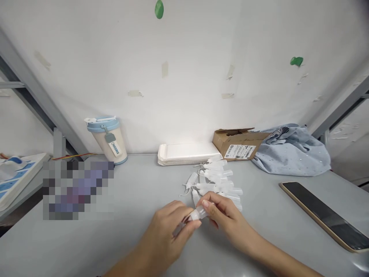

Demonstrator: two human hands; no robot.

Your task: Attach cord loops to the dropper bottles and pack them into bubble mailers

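Both hands meet over the grey table around one small translucent plastic tube with a white end (195, 215). The thumb and fingers of my left hand (170, 225) are closed on its white end. My right hand (226, 213) pinches the clear part on the right, and its fingertips hide some of it. Just beyond my right hand lies a loose pile of similar translucent tubes (211, 186), several with thin white cords attached. Its near edge is partly covered by my right hand.
Behind the pile are a stack of white flat boxes (187, 152), an opened cardboard box (240, 146) and a grey-blue cloth (292, 154). A phone (325, 215) lies at right. A lidded cup (108, 140) stands at left, near a blurred-out patch and a power strip (19, 175).
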